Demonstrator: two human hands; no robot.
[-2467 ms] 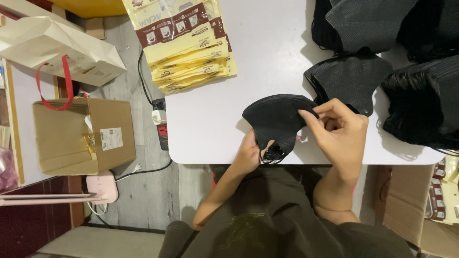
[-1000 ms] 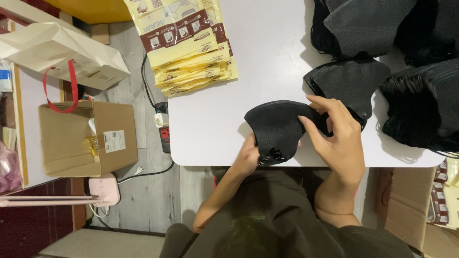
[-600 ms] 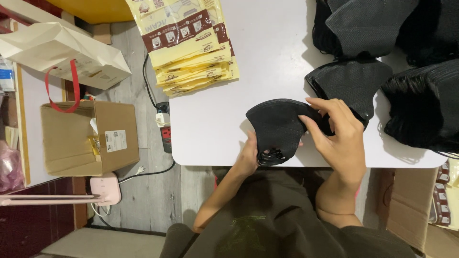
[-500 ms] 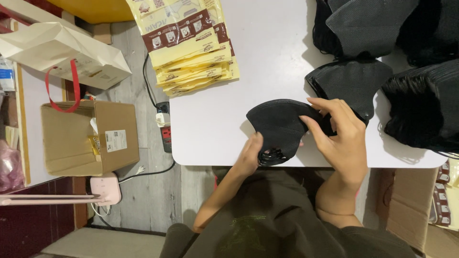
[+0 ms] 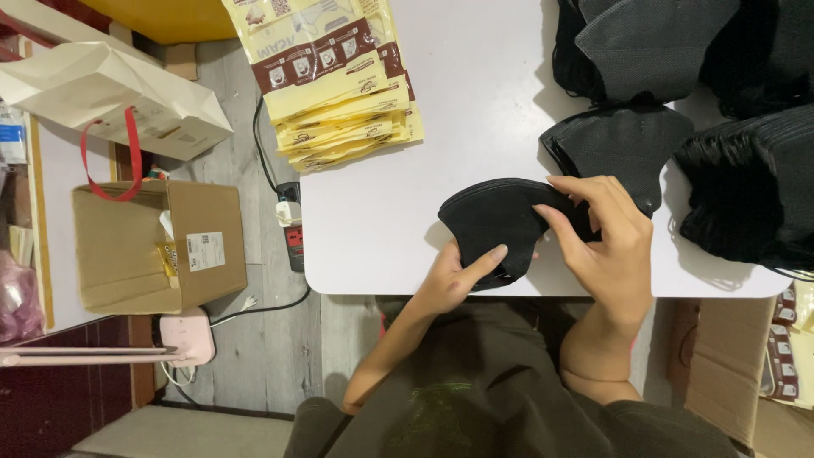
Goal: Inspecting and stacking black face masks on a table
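A black folded face mask (image 5: pixel 496 219) lies near the front edge of the white table (image 5: pixel 475 93). My left hand (image 5: pixel 458 276) grips its lower left part, thumb laid across the fabric. My right hand (image 5: pixel 606 242) pinches the mask's right end with the fingers curled over it. Just behind my right hand lies a small stack of black masks (image 5: pixel 623 140). A fan of yellow and brown flat packets (image 5: pixel 339 76) lies at the table's back left.
Large piles of black masks (image 5: pixel 750 182) fill the table's right and back right (image 5: pixel 657 38). On the floor at left stand an open cardboard box (image 5: pixel 157 246), a white paper bag with red handles (image 5: pixel 110 102), a power strip (image 5: pixel 292 225) and a pink device (image 5: pixel 186 335).
Both hands kept hold of the mask, shifting it slightly right and working it flatter. My left thumb has moved up onto the fabric.
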